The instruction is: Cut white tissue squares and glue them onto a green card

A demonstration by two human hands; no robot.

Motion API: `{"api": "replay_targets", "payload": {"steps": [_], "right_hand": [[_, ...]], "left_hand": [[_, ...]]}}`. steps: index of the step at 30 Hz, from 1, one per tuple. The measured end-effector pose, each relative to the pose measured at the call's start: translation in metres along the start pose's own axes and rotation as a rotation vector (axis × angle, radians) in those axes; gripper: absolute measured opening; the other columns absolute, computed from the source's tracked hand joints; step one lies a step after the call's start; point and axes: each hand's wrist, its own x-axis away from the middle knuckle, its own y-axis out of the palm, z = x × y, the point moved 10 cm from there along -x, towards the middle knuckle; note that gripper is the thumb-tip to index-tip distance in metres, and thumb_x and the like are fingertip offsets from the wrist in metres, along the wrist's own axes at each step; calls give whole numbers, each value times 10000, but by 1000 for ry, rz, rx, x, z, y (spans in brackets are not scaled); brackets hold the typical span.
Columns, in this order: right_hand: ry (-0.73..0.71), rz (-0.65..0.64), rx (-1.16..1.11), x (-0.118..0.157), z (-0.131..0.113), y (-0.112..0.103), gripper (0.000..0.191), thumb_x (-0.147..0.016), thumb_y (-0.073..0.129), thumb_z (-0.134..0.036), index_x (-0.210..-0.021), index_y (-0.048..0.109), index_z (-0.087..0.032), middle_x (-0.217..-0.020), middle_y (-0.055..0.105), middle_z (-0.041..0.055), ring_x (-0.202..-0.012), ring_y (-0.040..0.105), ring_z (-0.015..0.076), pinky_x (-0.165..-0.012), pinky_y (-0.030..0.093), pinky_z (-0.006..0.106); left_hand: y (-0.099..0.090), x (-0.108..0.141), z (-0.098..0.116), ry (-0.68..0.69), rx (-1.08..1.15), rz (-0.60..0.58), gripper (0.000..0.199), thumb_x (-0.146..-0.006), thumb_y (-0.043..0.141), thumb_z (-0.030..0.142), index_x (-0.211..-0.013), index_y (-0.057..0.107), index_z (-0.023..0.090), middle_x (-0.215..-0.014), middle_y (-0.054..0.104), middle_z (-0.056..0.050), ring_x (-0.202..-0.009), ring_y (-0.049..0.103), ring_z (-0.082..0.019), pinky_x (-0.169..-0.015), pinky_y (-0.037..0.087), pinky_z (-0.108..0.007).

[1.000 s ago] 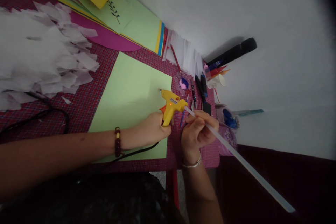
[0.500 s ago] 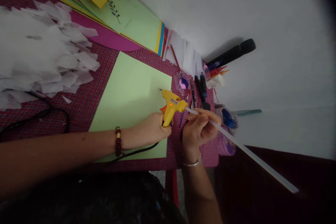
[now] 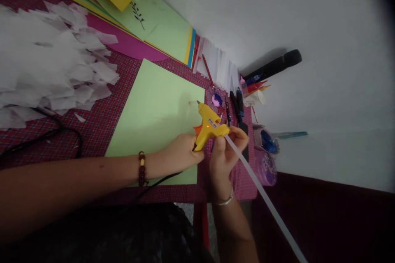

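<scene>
My left hand (image 3: 182, 154), with a beaded bracelet at its wrist, is wrapped around the handle of a yellow glue gun (image 3: 208, 121). A small orange light glows on the gun's side, and its nozzle points up and left over a light green sheet of paper (image 3: 154, 107). From the rear of the gun a long whitish glue stick (image 3: 262, 193) slants down to the right, past the frame's bottom edge. The thumb and fingers of my right hand (image 3: 224, 162) close on the stick right behind the gun. A black cord (image 3: 166, 178) runs below my left wrist.
White frilled paper pieces (image 3: 55, 65) lie at the left. Coloured sheets (image 3: 163, 20) are stacked at the back. Bundled white sticks (image 3: 220, 65), a paint palette (image 3: 217, 99) and black-handled tools (image 3: 237, 104) sit along the wall side. Purple tubs (image 3: 266, 168) stand at the right.
The glue gun has shifted slightly right. My right hand has slid up the stick to the gun's rear, and the stick now hangs more steeply.
</scene>
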Motion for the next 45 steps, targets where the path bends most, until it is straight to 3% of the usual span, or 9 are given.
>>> {"api": "replay_targets", "payload": {"steps": [4, 6, 10, 14, 22, 27, 31, 42, 45], "right_hand": [[248, -346, -48, 14, 20, 38, 248, -937, 536, -404, -1109, 563, -227, -1025, 644, 62, -942, 636, 188, -862, 524, 358], [322, -423, -45, 21, 26, 48, 258, -947, 508, -414, -1084, 596, -215, -1027, 691, 75, -959, 662, 200, -892, 526, 372], [461, -355, -3, 21, 40, 42, 304, -962, 439, -439, -1051, 612, -206, -988, 722, 81, -920, 690, 217, -802, 562, 371], [582, -288, -38, 10, 48, 33, 273, -959, 414, -423, -973, 589, -214, -753, 702, 35, -668, 678, 192, -582, 543, 323], [581, -297, 19, -7, 53, 23, 220, -928, 449, -393, -836, 539, -215, -534, 576, -50, -426, 535, 122, -450, 447, 252], [537, -308, 27, -10, 61, 24, 185, -908, 476, -407, -887, 513, -227, -581, 551, -63, -414, 530, 123, -409, 417, 253], [488, -367, 61, -14, 60, 32, 171, -910, 475, -403, -890, 489, -234, -557, 525, -80, -380, 514, 119, -389, 416, 253], [413, -710, 264, -37, 39, 31, 124, -909, 539, -324, -946, 527, -206, -628, 563, -66, -389, 514, 78, -364, 387, 202], [435, -665, 201, -38, 35, 26, 162, -910, 534, -375, -938, 536, -215, -646, 586, -54, -386, 507, 84, -356, 386, 214]], "left_hand": [[-3, 0, 1, 9, 3, 39, 75, -796, 534, 233, -745, 549, 180, -662, 594, -5, -575, 500, -133, -522, 361, -264], [-4, -1, 5, 38, -7, 49, 44, -783, 537, 210, -747, 546, 187, -697, 609, -16, -609, 520, -144, -554, 383, -272], [2, 0, 16, 84, 2, -53, 69, -720, 536, 157, -688, 493, 201, -636, 552, 11, -570, 484, -132, -531, 369, -265], [-1, 5, 20, 45, -47, -61, 123, -732, 594, 282, -751, 510, 194, -648, 529, 23, -554, 458, -130, -509, 346, -268], [8, 10, 12, 19, -306, -193, 222, -868, 512, 362, -871, 608, 162, -640, 604, -4, -523, 507, -146, -507, 321, -277], [7, 21, 47, 356, -896, -154, 200, -878, 491, 115, -967, 670, 106, -953, 686, -131, -858, 618, -245, -703, 425, -352], [12, 24, 47, 340, -1224, -185, 223, -857, 516, 53, -975, 699, 105, -998, 668, -138, -949, 598, -308, -709, 441, -396], [17, 27, 45, 379, -1303, -187, 138, -864, 578, 90, -912, 701, 127, -950, 674, -119, -889, 586, -277, -648, 389, -359], [16, 27, 46, 390, -1299, -146, 136, -863, 579, 91, -903, 702, 137, -954, 676, -116, -885, 585, -270, -648, 391, -358]]}}
